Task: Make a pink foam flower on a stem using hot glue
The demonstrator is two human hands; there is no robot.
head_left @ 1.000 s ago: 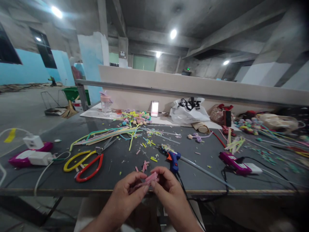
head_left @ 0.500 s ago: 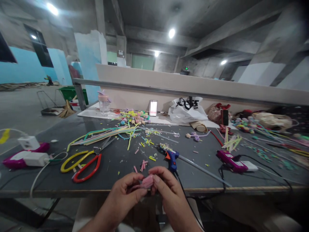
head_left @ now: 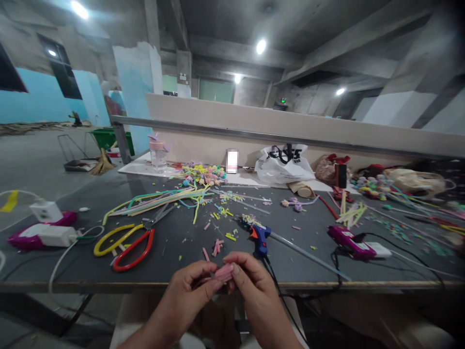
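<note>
We pinch a small pink bundle (head_left: pixel 223 272) between both sets of fingertips, just above the near edge of the dark table (head_left: pixel 174 242). Our left hand (head_left: pixel 191 288) and right hand (head_left: pixel 250 281) are clamped on it, thumbs meeting. Just beyond lie a blue glue gun (head_left: pixel 260 238), pink scraps (head_left: pixel 217 247) and red-handled scissors (head_left: pixel 134 247).

Red-handled scissors (head_left: pixel 132 245) lie left of a blue glue gun (head_left: pixel 260 238).
</note>
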